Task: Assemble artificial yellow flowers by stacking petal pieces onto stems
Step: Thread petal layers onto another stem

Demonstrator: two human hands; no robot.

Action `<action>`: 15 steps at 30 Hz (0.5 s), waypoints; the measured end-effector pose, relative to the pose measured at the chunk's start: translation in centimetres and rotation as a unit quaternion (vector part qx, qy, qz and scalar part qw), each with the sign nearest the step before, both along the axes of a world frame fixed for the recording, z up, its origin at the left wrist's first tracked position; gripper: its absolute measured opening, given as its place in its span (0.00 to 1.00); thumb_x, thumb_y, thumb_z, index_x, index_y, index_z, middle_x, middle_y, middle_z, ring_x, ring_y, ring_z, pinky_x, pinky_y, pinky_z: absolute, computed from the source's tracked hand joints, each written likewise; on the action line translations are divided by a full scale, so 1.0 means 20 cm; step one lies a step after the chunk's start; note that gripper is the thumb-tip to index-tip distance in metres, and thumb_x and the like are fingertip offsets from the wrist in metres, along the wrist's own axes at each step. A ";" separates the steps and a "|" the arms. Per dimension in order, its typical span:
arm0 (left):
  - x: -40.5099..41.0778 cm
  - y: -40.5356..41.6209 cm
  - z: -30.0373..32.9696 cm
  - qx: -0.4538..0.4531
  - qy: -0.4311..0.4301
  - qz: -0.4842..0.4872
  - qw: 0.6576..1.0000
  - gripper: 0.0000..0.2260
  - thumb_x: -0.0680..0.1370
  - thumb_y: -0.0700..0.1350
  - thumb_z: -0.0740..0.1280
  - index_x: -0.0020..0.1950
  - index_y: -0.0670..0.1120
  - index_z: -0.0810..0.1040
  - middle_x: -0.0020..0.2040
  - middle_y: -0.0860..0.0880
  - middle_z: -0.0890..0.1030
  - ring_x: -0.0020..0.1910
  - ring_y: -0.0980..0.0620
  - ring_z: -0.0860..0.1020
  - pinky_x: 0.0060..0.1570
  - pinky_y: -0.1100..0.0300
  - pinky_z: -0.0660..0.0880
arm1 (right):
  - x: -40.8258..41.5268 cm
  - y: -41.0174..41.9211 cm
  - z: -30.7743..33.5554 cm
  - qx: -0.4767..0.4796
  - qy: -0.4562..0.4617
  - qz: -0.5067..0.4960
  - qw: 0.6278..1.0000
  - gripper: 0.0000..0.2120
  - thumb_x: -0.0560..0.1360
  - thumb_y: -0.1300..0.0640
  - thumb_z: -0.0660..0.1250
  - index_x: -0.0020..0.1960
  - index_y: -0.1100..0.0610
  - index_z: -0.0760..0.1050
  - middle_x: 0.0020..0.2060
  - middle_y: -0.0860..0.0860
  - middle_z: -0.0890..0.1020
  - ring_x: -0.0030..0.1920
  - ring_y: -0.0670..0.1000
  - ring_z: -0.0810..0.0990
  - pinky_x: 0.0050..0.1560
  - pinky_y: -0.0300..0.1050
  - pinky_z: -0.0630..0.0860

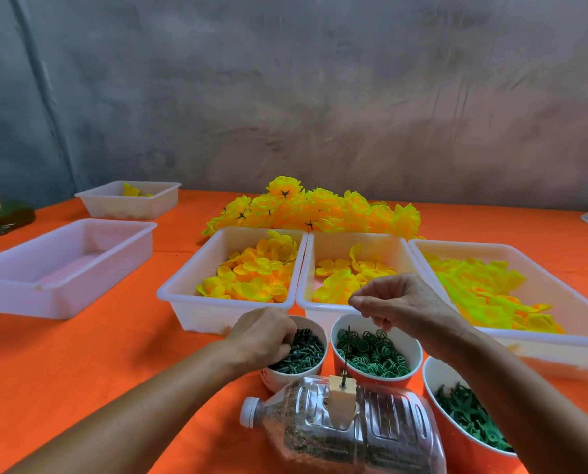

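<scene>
My left hand (261, 336) reaches into a paper cup of dark green stem pegs (302, 350), its curled fingers closing on the pegs. My right hand (398, 302) hovers above the cup of green rings (371, 350), thumb and forefinger pinched together; nothing shows between them. A thin needle (345, 367) stands up from a wooden block (342, 398) on a lying plastic bottle (371, 436). Yellow petal pieces fill three white trays: left (251, 275), middle (340, 278), right (484, 289). Finished yellow flowers (320, 210) lie heaped behind them.
A third cup with green star-shaped pieces (470, 415) stands at the right front. An empty white tray (80, 224) and a smaller far tray (128, 208) sit at the left on the orange cloth. A dark green bottle (8, 217) lies at the left edge.
</scene>
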State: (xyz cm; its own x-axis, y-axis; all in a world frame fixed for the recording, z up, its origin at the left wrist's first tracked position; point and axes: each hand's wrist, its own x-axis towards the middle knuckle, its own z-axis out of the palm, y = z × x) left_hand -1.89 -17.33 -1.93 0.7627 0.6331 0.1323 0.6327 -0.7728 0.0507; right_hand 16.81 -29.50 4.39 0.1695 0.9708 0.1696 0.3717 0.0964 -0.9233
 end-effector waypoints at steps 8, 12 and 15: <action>-0.05 -0.05 0.03 -0.272 -0.318 0.031 0.908 0.03 0.74 0.39 0.71 0.40 0.44 0.81 0.29 0.56 0.74 0.27 0.60 0.71 0.29 0.71 0.67 | -0.02 0.02 -0.02 -0.003 0.014 -0.012 1.000 0.04 0.72 0.64 0.71 0.37 0.59 0.81 0.24 0.48 0.78 0.24 0.43 0.71 0.25 0.35 0.67; -0.05 -0.07 0.03 -0.385 -0.442 0.080 0.806 0.06 0.74 0.38 0.71 0.38 0.47 0.81 0.31 0.51 0.77 0.33 0.57 0.75 0.31 0.65 0.72 | -0.04 0.03 -0.03 -0.012 0.006 -0.008 1.000 0.04 0.72 0.63 0.71 0.38 0.60 0.81 0.24 0.47 0.78 0.25 0.43 0.72 0.25 0.35 0.68; -0.04 -0.10 0.06 -0.460 -0.521 0.077 0.715 0.03 0.75 0.36 0.68 0.41 0.42 0.80 0.33 0.47 0.77 0.31 0.55 0.76 0.32 0.64 0.76 | -0.07 0.03 -0.03 -0.017 0.009 -0.005 1.000 0.05 0.72 0.63 0.71 0.37 0.59 0.81 0.24 0.47 0.78 0.24 0.42 0.72 0.25 0.35 0.67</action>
